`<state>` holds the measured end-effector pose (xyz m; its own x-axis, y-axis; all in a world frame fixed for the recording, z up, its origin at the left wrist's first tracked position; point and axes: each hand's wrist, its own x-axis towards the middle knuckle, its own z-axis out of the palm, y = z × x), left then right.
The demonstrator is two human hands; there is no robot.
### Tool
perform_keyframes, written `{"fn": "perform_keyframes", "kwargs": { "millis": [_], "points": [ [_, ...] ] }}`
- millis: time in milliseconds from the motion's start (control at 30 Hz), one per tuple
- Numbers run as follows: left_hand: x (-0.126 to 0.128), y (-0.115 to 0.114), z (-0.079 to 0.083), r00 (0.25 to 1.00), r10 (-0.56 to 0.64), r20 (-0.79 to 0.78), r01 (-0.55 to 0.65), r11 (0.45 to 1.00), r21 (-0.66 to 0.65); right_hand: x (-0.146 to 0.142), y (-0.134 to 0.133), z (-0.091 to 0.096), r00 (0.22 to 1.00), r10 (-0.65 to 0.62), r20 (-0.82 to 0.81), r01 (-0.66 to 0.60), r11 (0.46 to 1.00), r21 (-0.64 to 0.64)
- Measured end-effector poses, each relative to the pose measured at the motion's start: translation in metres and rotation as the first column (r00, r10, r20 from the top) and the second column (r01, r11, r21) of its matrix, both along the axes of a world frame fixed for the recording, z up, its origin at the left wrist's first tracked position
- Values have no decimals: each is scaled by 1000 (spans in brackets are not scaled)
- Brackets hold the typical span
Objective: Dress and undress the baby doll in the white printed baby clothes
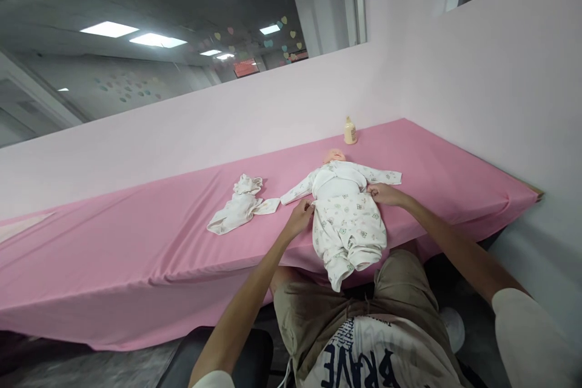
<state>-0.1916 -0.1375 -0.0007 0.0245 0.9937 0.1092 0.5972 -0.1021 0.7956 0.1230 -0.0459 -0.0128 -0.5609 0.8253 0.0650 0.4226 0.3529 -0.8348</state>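
A baby doll [335, 156] lies on its back on the pink-covered table, its head toward the wall. It wears a white long-sleeved top [339, 177] with a small print and printed baby pants [350, 221], whose legs hang over the table's front edge. At the left side of the waistband, my left hand [300, 217] pinches the cloth. My right hand [384, 194] is closed on the waistband's right side. Both hands are level with the doll's waist. The doll's own hands and feet are hidden inside the clothing.
Left of the doll lies a crumpled white baby garment [240, 206]. A cream-coloured bottle [350, 132] stands behind the doll's head, near the wall. The pink tablecloth [136, 230] drapes over the front edge, and a black stool [254, 357] is below it. Walls bound the back and right.
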Motion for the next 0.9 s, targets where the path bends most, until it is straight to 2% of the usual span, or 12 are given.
{"fn": "perform_keyframes", "kwargs": {
  "millis": [100, 267, 333, 433, 567, 733, 833, 900],
  "points": [
    [7, 3, -4, 998, 47, -37, -45, 997, 58, -4, -1, -2, 995, -91, 36, 89, 994, 61],
    [9, 4, -10, 997, 46, -66, -39, 994, 99, -8, -1, -2, 983, -155, 98, 139, 979, 152],
    [5, 6, -13, 989, 68, -128, -49, 988, 148, -10, 0, -1, 966, -242, 96, 223, 959, 174],
    [-2, 8, -17, 964, 140, -225, -85, 968, 237, -12, 3, 0, 930, -362, 66, 349, 924, 154],
    [-2, 13, -20, 947, 170, -272, -99, 962, 254, -14, 5, 0, 919, -379, 108, 366, 923, 121],
    [7, 26, -22, 962, 191, -197, -120, 938, 325, -19, 10, 0, 889, -451, 85, 438, 889, 133],
    [9, 32, -24, 981, 151, -123, -108, 948, 301, -19, 15, -3, 901, -411, 138, 398, 910, 117],
    [8, 31, -25, 995, 96, -30, -86, 968, 237, -16, 17, -6, 924, -352, 149, 336, 934, 122]
  ]
}}
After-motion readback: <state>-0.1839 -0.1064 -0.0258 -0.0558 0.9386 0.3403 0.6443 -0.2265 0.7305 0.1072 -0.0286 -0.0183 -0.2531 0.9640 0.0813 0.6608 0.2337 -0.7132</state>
